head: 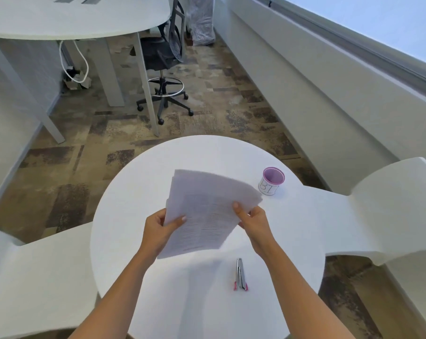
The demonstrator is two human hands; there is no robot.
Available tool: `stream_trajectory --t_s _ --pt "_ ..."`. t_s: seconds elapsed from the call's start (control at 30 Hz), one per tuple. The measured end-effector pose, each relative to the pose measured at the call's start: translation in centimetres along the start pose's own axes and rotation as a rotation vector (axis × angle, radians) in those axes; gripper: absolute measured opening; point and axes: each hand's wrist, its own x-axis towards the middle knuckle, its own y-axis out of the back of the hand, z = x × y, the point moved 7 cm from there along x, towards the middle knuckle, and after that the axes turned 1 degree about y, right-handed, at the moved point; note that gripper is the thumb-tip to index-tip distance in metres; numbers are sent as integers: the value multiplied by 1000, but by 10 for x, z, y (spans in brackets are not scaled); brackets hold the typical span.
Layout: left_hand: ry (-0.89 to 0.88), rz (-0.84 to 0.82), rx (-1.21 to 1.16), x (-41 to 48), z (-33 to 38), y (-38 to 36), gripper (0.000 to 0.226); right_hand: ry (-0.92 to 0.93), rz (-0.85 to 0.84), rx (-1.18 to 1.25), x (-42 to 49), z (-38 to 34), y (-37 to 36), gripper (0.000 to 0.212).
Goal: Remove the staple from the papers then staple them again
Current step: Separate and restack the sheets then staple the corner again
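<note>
both hands hold the papers (207, 211) above the round table (133, 192): left hand (159, 231) pinches one edge, right hand (252, 222) the other. thin, floppy sheets likely to fan and slip, so grip near a corner. metal tool (240, 275) lies nearby, cup (272, 181) beyond.

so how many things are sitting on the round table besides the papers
2: a purple cup at the far right, a pink-tipped metal tool near the front edge. The held papers may hide more.

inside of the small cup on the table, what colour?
Purple or lilac inside the cup, with a white label outside. Head view, the only one.
</note>
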Motion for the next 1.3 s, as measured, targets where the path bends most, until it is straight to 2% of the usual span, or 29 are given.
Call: stream_trajectory --t_s 0.1,0.23,0.33,0.63,0.9,1.03,1.3 --pt "25 -27 -25 -4 -20 4 34 -5 11 -21 -3 15 -6 22" --pt "42 -47 -50 -7 -36 6 21 33 8 -37 -7 24 -12 17" --pt "87 6 -96 -7 -51 10 16 78 -1 -76 -14 24 -16 15" --pt "126 55 -148 -8 -69 6 24 197 -13 -123 -24 18 -23 25" --pt "153 90 -161 -9 -76 5 32 155 -61 -122 -24 27 -22 14" --pt "135 61 -180 -11 -72 -3 32 113 -82 -184 -21 32 -28 15" --pt "129 67 -190 -6 -68 5 28 120 -64 -105 -23 25 -25 24"
